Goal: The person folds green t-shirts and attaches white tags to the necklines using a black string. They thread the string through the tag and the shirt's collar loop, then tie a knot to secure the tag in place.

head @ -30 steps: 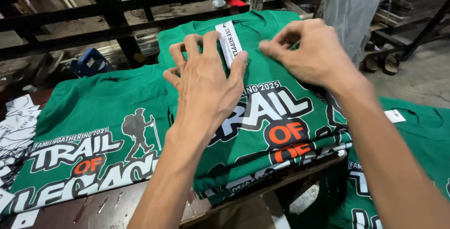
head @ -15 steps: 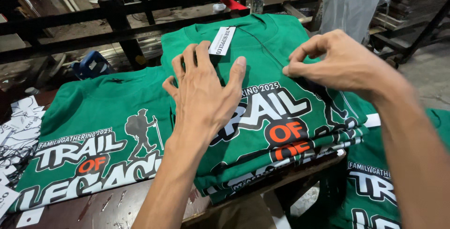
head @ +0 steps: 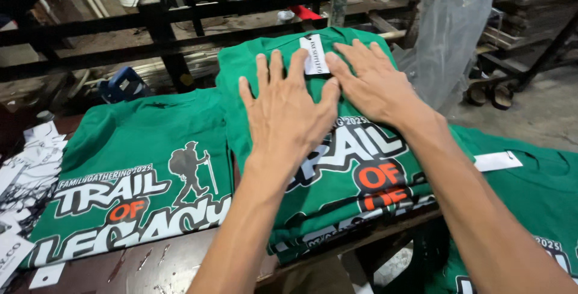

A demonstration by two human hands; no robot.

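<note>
Green cotton printed T-shirts lie stacked on the brown wooden workbench; soft, light and floppy, they look best lifted by the folded edges. Left hand and right hand press flat and open-fingered beside the small white paper tag.

a garment printing workshop: stacked printed green t-shirts, rough wooden bench, metal racks

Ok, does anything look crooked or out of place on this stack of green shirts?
Only slightly: the white tag at the top shirt's collar sits a little tilted. Left hand and right hand lie flat on it.
</note>
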